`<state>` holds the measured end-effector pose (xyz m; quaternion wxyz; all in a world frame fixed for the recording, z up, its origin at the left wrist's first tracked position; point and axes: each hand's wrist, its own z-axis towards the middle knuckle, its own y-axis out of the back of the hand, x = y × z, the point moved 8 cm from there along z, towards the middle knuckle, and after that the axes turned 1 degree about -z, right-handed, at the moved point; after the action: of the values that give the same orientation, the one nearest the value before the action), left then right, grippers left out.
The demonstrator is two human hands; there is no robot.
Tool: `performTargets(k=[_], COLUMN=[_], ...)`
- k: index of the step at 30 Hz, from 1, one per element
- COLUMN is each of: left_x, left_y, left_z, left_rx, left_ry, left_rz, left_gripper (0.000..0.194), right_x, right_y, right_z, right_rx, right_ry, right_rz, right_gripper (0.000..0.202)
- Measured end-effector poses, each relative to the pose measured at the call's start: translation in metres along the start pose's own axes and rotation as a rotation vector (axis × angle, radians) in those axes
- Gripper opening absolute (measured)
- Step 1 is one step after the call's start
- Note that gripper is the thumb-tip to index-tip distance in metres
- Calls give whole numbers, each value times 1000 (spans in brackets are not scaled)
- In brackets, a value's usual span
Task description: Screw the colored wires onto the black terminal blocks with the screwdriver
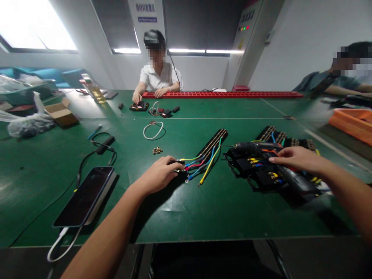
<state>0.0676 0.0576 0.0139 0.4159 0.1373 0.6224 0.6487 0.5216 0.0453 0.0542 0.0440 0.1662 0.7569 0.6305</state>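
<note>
My left hand (pixel 162 172) is closed on a small black block, mostly hidden by the fingers. Yellow, red and blue wires (pixel 200 166) run from it, some ending in ring terminals. Behind them lies a long black terminal strip (pixel 213 143) with brass contacts; a green wire reaches its far end. On the right, my right hand (pixel 296 159) grips a black and orange cordless screwdriver (pixel 257 149) around the back of its body. Its long bit points left, toward the strip. Beneath the screwdriver sit several black wired units (pixel 247 168). A little pile of brass screws (pixel 157 150) rests beyond my left hand.
A phone (pixel 84 197) with a white cable lies at the left, near black cords (pixel 104 145). Further back are an open cardboard box (pixel 62 112) and a bottle (pixel 94 89). An orange crate (pixel 353 126) stands right. Two people sit around the green table (pixel 180 217).
</note>
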Motion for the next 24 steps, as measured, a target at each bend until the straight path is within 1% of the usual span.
performTargets(k=[3,5,8,9,12,15,19,24], left_x=[0,0,2,3,7,10,12,13], left_y=[1,1,3,4,4,4,4,4], left_z=[0,0,-1,-1,-2,-3,-2,-2], left_rx=[-6,-8,-19,-24,-41,-52,-63,-91], left_ry=[-10,-9,6,12,21,26,33,19], left_rz=[-18,-45,-94,-106,-137,-157,-160,-161], left_gripper=[33,34,35,36,38,40,43,46], right_x=[7,15,31,42,87,140,196,251], right_y=[-6,-1,8,11,21,22,14,-2], right_z=[0,-2,-15,-22,-46,-67,-80,-82], right_rx=[106,44,-56,-105,-255,-337,-343,-304], right_ry=[-3,5,-60,-52,55,246,422,550], right_rz=[-84,-214,-403,-450,-525,-505,-469,-381], right_gripper=[45,45,56,56,49,49,52,37])
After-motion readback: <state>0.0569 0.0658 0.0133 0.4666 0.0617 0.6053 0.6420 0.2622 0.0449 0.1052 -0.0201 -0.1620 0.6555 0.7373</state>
